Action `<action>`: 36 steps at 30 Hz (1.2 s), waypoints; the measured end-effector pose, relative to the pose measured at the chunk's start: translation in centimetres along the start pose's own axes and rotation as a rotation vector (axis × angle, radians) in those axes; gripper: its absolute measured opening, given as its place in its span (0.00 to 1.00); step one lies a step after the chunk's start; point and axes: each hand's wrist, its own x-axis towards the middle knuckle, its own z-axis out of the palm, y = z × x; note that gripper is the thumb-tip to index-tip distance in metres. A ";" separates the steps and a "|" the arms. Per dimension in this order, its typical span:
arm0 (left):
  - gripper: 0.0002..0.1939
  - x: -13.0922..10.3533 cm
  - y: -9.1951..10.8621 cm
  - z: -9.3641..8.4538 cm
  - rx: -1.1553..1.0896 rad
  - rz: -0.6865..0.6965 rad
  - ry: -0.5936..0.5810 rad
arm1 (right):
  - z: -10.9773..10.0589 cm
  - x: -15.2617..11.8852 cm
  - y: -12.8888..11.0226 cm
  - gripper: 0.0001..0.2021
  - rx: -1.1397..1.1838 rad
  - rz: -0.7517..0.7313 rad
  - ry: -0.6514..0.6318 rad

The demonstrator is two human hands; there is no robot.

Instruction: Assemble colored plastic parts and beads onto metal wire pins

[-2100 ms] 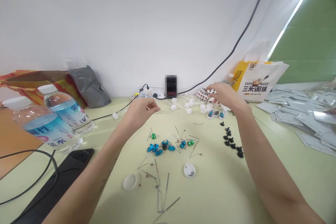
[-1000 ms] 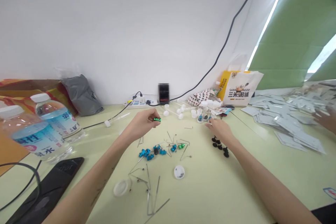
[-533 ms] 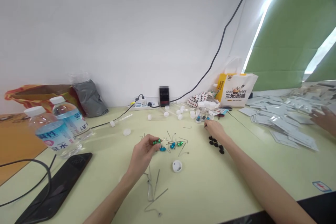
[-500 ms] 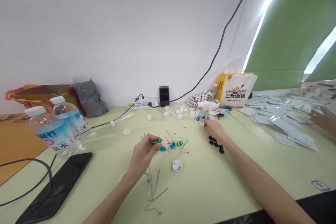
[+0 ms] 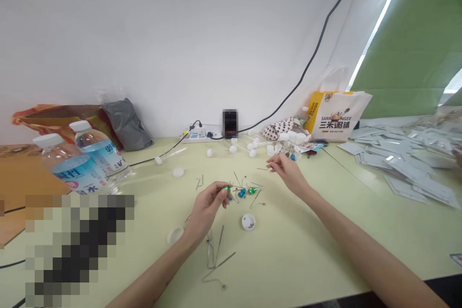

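My left hand (image 5: 207,204) is closed, thumb and fingers pinching a small shiny green metal piece (image 5: 226,189). Just right of it lie a blue metal piece (image 5: 241,193) and another green piece (image 5: 252,191) among thin bent metal wires (image 5: 257,197). My right hand (image 5: 287,173) hovers over the table with its fingertips drawn together; whatever they hold is too small to make out. Close to those fingertips is a short thin wire (image 5: 262,169). Behind the right hand stand white-capped clear tubes (image 5: 288,138) with blue pieces (image 5: 292,157). A small white cap (image 5: 248,222) holds tiny bits.
Two water bottles (image 5: 81,178) stand at left, by a grey bag (image 5: 126,122). Along the wall are a power strip (image 5: 198,134) and loose capped tubes (image 5: 233,148). A paper bag (image 5: 337,118) and a spread of white cards (image 5: 404,163) lie right. More bent wires (image 5: 214,267) are in front.
My right hand has drawn left, away from the blue pieces by the tubes. The left hand has shifted slightly right with its green piece. Black pieces seen earlier are now hidden.
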 end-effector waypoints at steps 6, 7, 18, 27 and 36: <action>0.08 0.9 1.2 1.8 -0.154 -0.073 -0.156 | 1.7 -3.4 -4.9 0.06 0.234 -0.189 -0.137; 0.07 0.8 1.2 1.8 -0.191 -0.086 -0.183 | 1.8 -3.9 -5.1 0.07 0.262 -0.218 -0.163; 0.07 -1.4 0.0 0.7 -0.379 -0.267 -0.256 | 2.6 -6.9 -5.3 0.18 0.524 -0.212 -0.146; 0.08 -0.5 -0.9 0.4 -0.358 -0.359 -0.281 | 2.5 -7.3 -5.4 0.15 0.382 -0.345 -0.115; 0.10 -1.8 -0.3 1.1 -0.263 -0.286 -0.284 | 2.3 -7.5 -4.5 0.09 0.273 -0.468 -0.060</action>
